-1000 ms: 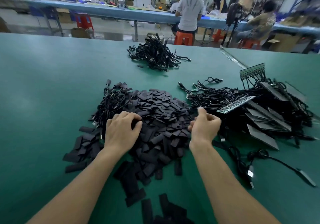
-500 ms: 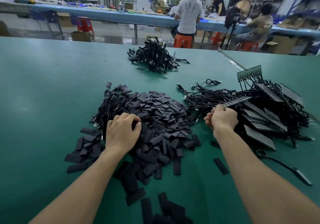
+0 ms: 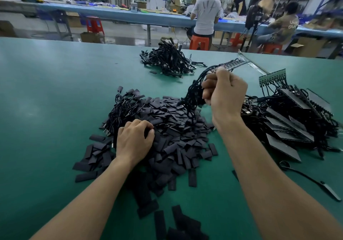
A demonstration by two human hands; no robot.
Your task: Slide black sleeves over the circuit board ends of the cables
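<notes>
While left fingers (image 3: 143, 126) curl around sleeves (image 3: 178, 128), right fingers (image 3: 209, 86) clamp a cable bundle (image 3: 193, 95).

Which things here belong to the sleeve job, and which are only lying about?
Job: pile of black sleeves under the left hand; circuit board strip with cables, gripped by the right hand; heap of boards and cables to the right.
Lying about: orange stool; cardboard box; far cable bundle, role unclear.

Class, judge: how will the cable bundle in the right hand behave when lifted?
Probably floppy: the cables droop from the right hand toward the sleeves. Their board strip looks stiff, jutting straight out. The strands may well tangle.
</notes>
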